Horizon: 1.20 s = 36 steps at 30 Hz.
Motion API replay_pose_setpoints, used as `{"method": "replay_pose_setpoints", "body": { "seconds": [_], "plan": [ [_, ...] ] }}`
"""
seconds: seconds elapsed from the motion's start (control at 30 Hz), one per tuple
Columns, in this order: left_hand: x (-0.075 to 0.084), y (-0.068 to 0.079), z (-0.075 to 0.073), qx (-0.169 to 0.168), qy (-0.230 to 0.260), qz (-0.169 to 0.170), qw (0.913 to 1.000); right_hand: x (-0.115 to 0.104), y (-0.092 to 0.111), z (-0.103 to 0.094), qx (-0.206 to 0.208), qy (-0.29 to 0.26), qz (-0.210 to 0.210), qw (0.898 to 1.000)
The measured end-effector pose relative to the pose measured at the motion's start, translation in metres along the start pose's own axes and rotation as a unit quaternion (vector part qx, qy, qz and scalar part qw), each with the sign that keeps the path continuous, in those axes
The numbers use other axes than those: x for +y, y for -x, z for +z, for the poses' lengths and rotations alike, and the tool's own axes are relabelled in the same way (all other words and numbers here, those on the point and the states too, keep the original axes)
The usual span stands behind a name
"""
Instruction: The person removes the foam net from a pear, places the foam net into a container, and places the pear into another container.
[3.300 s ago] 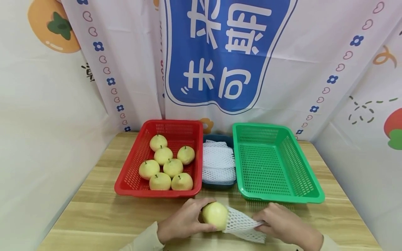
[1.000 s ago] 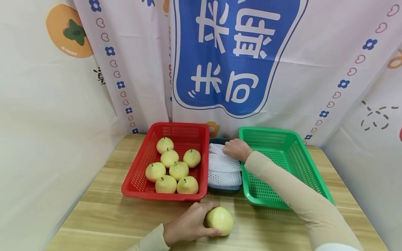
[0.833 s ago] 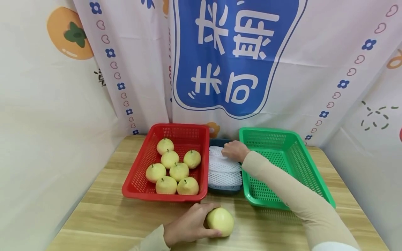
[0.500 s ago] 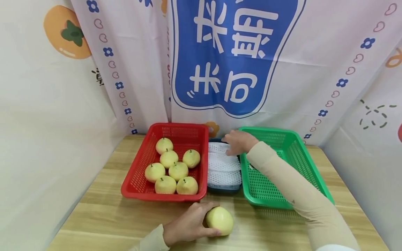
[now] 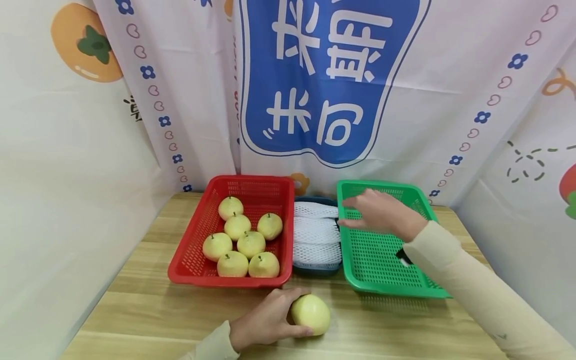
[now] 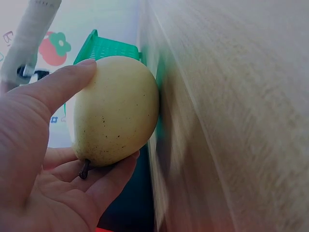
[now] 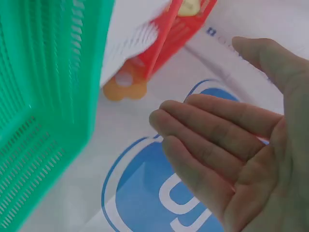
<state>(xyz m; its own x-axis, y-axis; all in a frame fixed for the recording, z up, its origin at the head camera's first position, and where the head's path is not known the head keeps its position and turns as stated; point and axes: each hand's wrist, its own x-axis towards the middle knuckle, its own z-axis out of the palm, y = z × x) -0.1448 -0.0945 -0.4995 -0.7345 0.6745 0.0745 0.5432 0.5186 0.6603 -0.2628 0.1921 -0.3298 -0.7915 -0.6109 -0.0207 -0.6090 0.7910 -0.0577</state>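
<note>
My left hand [image 5: 270, 319] grips a pale yellow pear [image 5: 311, 314] on the table in front of the baskets. In the left wrist view thumb and fingers curve round this pear [image 6: 118, 106], and its dark stem shows. My right hand [image 5: 382, 212] hovers over the left part of the green basket [image 5: 382, 260]. Its fingers are extended and hold nothing, as the right wrist view of the hand [image 7: 231, 150] confirms. Just left of it, white foam net sleeves [image 5: 317, 230] lie stacked in a dark blue tray [image 5: 317, 272].
A red basket [image 5: 225, 281] with several pears [image 5: 237, 227] stands left of the blue tray. The green basket stands right of the tray, partly covered by my right forearm. A printed curtain [image 5: 202, 100] hangs behind the table [image 5: 144, 305].
Earlier, my right hand held a foam net sleeve against the pear, then was at the tray's sleeves. Now it has moved right, away from them, with nothing in it. My left hand keeps the pear.
</note>
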Motion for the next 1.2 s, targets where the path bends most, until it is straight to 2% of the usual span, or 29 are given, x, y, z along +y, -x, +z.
{"method": "replay_pose_setpoints", "body": {
  "seconds": [0.27,0.43,0.53,0.7,0.93,1.03,1.2],
  "plan": [
    [-0.001,-0.002,0.003,0.0,0.006,-0.008,0.9999,-0.014,0.053,0.043,-0.006,-0.028,0.005,1.0],
    [-0.001,-0.001,0.005,-0.003,0.009,-0.023,0.9997,-0.024,0.075,0.074,0.003,-0.057,0.023,0.998],
    [-0.001,-0.001,0.006,0.005,0.004,-0.012,0.9999,-0.028,0.084,0.091,0.011,-0.069,0.038,0.997],
    [0.0,-0.004,0.005,0.003,0.001,-0.006,1.0,-0.033,0.094,0.117,0.024,-0.086,0.05,0.995],
    [0.003,-0.005,0.005,-0.007,-0.006,-0.006,0.9999,-0.037,0.097,0.139,0.084,-0.077,0.073,0.991],
    [0.003,-0.004,0.006,-0.002,-0.011,0.009,0.9999,-0.038,0.097,0.142,0.106,-0.059,0.073,0.99],
    [0.007,-0.002,0.004,0.01,-0.047,0.05,0.9976,-0.038,0.095,0.146,0.115,-0.041,0.079,0.989]
  ]
}}
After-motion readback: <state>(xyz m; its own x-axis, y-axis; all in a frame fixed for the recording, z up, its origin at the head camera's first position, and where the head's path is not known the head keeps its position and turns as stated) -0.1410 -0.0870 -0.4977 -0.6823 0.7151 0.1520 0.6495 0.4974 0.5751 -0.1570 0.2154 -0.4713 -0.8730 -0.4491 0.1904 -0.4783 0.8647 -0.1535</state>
